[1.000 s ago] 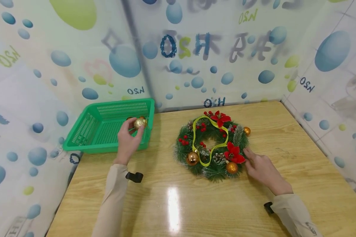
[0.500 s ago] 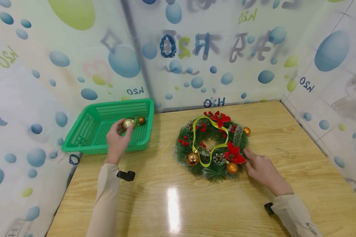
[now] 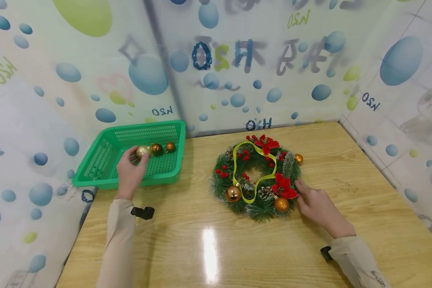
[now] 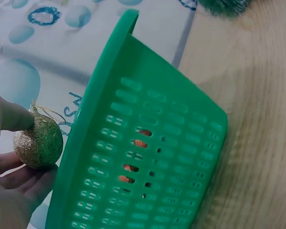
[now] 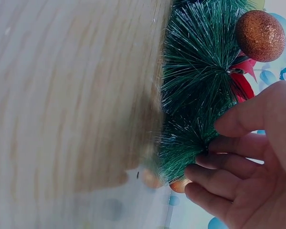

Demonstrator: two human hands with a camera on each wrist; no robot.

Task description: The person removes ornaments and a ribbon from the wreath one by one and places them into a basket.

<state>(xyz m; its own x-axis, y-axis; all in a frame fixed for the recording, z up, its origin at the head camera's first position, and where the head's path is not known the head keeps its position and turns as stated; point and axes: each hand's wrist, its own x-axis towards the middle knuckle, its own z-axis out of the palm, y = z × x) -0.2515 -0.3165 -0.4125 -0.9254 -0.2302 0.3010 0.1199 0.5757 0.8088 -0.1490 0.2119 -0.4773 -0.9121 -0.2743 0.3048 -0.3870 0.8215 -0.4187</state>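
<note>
My left hand (image 3: 129, 172) holds a gold glitter bauble (image 3: 142, 152) between thumb and fingers, over the green plastic basket (image 3: 129, 185). In the left wrist view the same bauble (image 4: 40, 140) shows a thin gold hanging loop, just beyond the basket's rim. Inside the basket lie a shiny brown bauble (image 3: 156, 149) and a smaller copper one (image 3: 170, 147). At the right edge of the Christmas wreath (image 3: 261, 212), my right hand (image 3: 318, 208) grips the green needles; in the right wrist view the thumb and fingers (image 5: 219, 179) lie about a sprig.
On the wreath are red poinsettias (image 3: 283, 186), red berries, pine cones and several baubles, such as a shiny copper one (image 3: 233, 193). A yellow ribbon (image 3: 275, 164) lies loosely across it. Patterned sheeting (image 3: 237, 72) stands behind the wooden table (image 3: 180, 240).
My left hand has moved left with the gold bauble, further over the basket, uncovering the two baubles there. My right hand stays at the wreath's edge.
</note>
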